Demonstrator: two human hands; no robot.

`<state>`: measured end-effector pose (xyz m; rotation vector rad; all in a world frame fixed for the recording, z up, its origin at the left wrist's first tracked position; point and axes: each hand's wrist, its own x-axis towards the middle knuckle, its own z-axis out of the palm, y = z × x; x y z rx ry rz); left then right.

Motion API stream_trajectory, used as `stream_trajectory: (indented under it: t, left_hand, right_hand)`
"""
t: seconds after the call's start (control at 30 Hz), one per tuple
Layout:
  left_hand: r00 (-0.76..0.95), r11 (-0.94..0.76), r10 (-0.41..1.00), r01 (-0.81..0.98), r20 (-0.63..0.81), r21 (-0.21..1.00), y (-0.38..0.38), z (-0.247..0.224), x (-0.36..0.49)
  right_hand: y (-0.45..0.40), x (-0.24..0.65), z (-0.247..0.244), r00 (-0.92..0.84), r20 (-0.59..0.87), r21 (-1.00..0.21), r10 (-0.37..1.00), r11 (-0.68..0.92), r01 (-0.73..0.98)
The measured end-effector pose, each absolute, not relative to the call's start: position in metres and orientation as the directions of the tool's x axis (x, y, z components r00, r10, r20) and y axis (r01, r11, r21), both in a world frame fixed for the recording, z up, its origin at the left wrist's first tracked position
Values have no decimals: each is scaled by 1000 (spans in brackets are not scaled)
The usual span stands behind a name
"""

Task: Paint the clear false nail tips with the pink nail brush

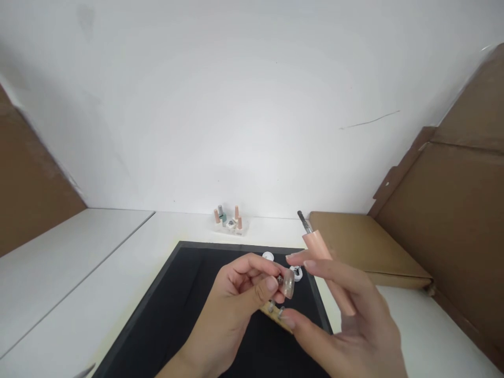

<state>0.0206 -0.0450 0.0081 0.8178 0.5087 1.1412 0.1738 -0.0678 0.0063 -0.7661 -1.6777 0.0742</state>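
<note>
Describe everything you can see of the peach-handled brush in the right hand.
The peach-handled brush has a smooth, plastic-looking handle and a slim greyish stem ending in a dark tip. It slants, tip uppermost and toward the picture's left, with its lower end against the right hand. A finger crosses in front, hiding part of the handle. The tip touches nothing; whether it carries any liquid is too small to tell.

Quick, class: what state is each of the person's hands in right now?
Left hand: closed, holding a clear nail-shaped piece.
Right hand: holding a peach-handled brush, thumb and forefinger apart.
</note>
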Motion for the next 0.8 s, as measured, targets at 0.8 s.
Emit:
stream_trajectory:
  t: [0.8]
  left_hand:
    - [255,146,967,-612,20,777,-44,7,27]
  right_hand:
    - [-61,173,1,-46,893,-387,448,816,430]
